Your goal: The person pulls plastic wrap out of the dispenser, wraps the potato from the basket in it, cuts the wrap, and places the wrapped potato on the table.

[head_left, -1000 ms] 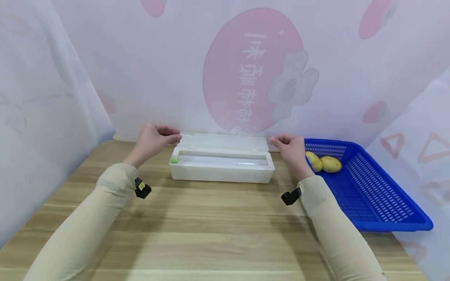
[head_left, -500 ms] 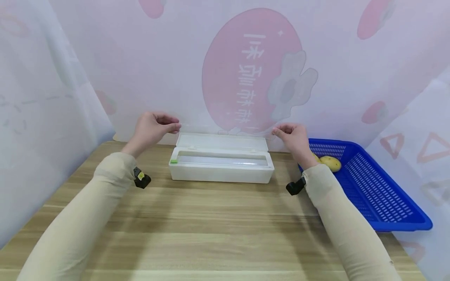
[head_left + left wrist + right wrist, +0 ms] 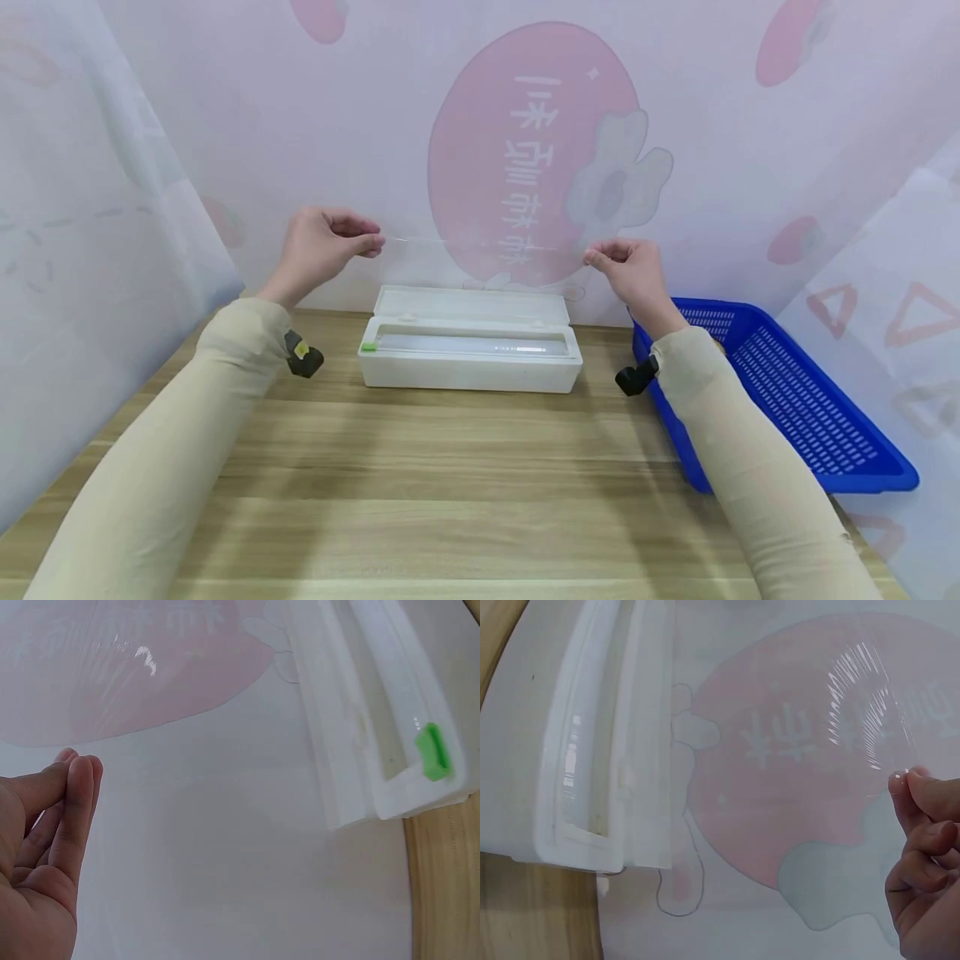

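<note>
A clear sheet of plastic wrap [image 3: 480,258] stretches between my two raised hands and drops toward a white cling film dispenser [image 3: 469,375] on the table. My left hand [image 3: 326,250] pinches one corner between thumb and fingers. The other corner is pinched by my right hand [image 3: 626,271], with glossy creases in the wrap [image 3: 862,705] beside its fingertips in the right wrist view. The dispenser's lid [image 3: 472,306] is tipped back, and the film roll [image 3: 472,343] shows in its long slot. A green slide cutter [image 3: 433,752] sits at the slot's left end.
A blue perforated basket [image 3: 825,400] stands on the right, partly behind my right forearm, which hides most of the potatoes in it. The wooden table [image 3: 465,492] extends in front of the dispenser. A printed curtain [image 3: 360,108] hangs close behind.
Both hands have risen well above the dispenser, drawing the plastic wrap up between them. The right hand has also shifted slightly right. The dispenser has stayed in place.
</note>
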